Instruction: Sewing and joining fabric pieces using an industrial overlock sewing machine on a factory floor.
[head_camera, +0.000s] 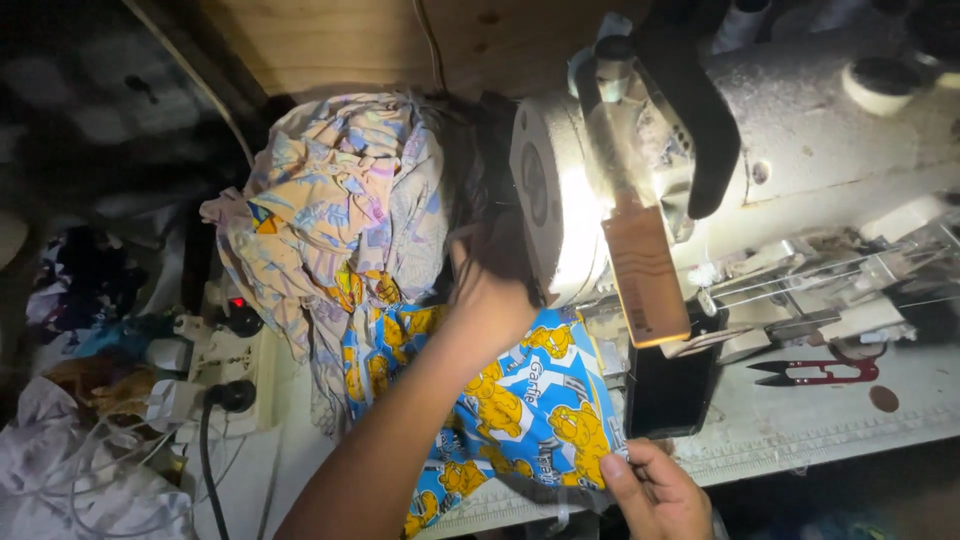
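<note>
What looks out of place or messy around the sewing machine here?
A crumpled heap of printed cloth is piled against the sewing machine end, overhanging a power strip with tangled cables. Red thread snips lie loose on the table.

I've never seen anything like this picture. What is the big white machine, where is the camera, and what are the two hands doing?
The camera sits on the person's head and looks down, so both hands you see are that person's own. The big white machine is a sewing machine on a pale work table. The left hand reaches up beside the machine's end, resting on a blue cloth with yellow cartoon figures. The right hand pinches that cloth's near edge at the table's front. Behind lies a heap of pastel printed fabric. Red thread snips lie on the table to the right, and a power strip with plugs sits to the left.
</note>
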